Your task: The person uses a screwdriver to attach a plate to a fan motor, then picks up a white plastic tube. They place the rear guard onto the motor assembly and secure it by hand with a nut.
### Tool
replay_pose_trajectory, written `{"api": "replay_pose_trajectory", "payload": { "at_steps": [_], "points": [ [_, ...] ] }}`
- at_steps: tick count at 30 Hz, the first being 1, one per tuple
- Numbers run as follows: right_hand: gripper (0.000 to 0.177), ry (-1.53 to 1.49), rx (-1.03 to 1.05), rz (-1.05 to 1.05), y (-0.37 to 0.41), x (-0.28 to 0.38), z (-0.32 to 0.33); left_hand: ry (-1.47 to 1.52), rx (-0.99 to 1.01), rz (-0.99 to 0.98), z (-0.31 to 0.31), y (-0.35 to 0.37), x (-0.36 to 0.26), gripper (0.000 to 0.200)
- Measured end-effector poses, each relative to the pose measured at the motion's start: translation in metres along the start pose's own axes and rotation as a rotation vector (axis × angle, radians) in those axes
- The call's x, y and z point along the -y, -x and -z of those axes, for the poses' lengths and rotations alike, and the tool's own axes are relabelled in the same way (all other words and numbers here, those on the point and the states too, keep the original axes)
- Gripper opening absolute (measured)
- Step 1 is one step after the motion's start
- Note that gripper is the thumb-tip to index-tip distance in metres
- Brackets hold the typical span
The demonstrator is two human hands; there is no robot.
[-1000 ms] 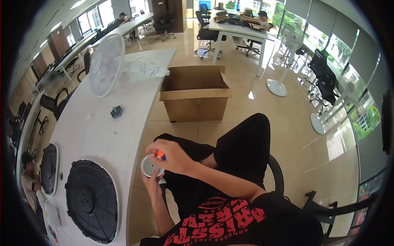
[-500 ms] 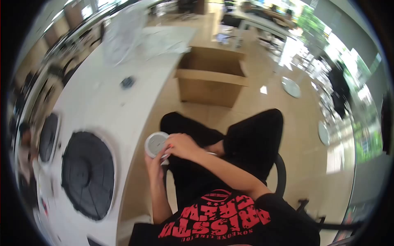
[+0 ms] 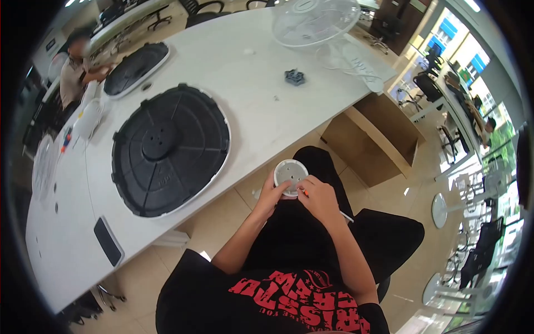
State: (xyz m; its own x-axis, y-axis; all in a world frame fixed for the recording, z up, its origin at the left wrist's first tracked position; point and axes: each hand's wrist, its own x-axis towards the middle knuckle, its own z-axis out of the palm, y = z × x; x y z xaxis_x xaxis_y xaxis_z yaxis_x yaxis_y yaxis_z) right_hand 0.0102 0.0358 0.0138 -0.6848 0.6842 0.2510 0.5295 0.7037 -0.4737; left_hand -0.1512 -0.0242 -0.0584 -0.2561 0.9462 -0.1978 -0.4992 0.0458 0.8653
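Note:
My left hand grips the side of a round white cup-like part, held above my lap with its grey face and small holes turned up. Against the near right rim of this part is my right hand, its fingers closed in a pinch. A small orange piece shows between those fingers; I cannot tell what it belongs to. From under the right hand a thin white rod sticks out to the right, over my dark trousers.
On the white table lie a large black ribbed disc, a second black disc, a phone and a dark crumpled piece. A clear fan grille lies at the back. A cardboard box stands beside the table. Another person sits far left.
The view has swung left, so the table fills more of it and the phone shows. Both hands stay on the round white part, whose face now shows more plainly.

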Motion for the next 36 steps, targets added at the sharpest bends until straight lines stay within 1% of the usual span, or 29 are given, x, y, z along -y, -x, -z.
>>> {"api": "replay_pose_trajectory", "payload": {
  "at_steps": [2,4,6,9,12,13,16,21,22,25,28,30,32,35,36],
  "points": [
    [0.007,0.033,-0.009,0.033,-0.004,0.004,0.005,0.014,0.018,-0.010,0.001,-0.001,0.003,0.059],
    [0.011,-0.182,-0.095,0.006,-0.023,0.001,0.010,0.022,0.037,0.013,0.003,0.001,0.005,0.058],
    [0.014,-0.204,-0.130,-0.036,-0.050,-0.001,0.018,0.022,0.038,0.018,0.003,0.005,0.003,0.060],
    [0.020,-0.096,-0.155,-0.050,-0.097,-0.008,0.013,0.002,0.035,0.004,0.001,0.004,0.004,0.063],
    [0.027,0.041,-0.118,-0.099,-0.138,-0.007,0.004,-0.009,0.033,-0.009,0.003,0.000,0.010,0.063],
    [0.030,0.099,-0.125,-0.084,-0.151,-0.010,-0.003,0.012,0.051,0.015,0.005,-0.003,0.012,0.069],
    [0.031,0.127,-0.105,-0.123,-0.184,-0.010,-0.017,0.004,0.015,-0.003,0.004,-0.006,0.015,0.064],
    [0.034,0.102,-0.117,-0.243,-0.223,-0.016,-0.025,-0.027,0.016,0.017,0.003,-0.004,0.006,0.064],
    [0.035,0.090,-0.118,-0.280,-0.219,-0.018,-0.022,-0.030,0.009,0.035,0.004,-0.002,0.004,0.063],
    [0.033,0.158,-0.118,-0.176,-0.192,-0.029,-0.012,-0.012,0.013,0.072,0.002,-0.002,-0.002,0.061],
    [0.032,0.119,-0.333,-0.066,-0.123,-0.039,-0.013,0.009,-0.015,0.077,-0.002,0.000,-0.008,0.060],
    [0.035,0.086,-0.289,-0.120,-0.062,-0.065,-0.018,0.004,-0.005,0.068,0.001,-0.004,-0.002,0.063],
    [0.039,-0.607,0.026,-0.760,-0.010,-0.069,-0.012,-0.005,-0.001,0.037,-0.001,-0.002,-0.001,0.062],
    [0.046,-0.898,0.158,-0.880,0.031,-0.070,-0.017,-0.063,0.091,-0.005,-0.008,0.004,-0.004,0.060],
    [0.046,-1.039,0.146,-0.882,0.034,-0.066,-0.017,-0.086,0.118,-0.023,-0.011,0.009,-0.009,0.060]
  ]
}}
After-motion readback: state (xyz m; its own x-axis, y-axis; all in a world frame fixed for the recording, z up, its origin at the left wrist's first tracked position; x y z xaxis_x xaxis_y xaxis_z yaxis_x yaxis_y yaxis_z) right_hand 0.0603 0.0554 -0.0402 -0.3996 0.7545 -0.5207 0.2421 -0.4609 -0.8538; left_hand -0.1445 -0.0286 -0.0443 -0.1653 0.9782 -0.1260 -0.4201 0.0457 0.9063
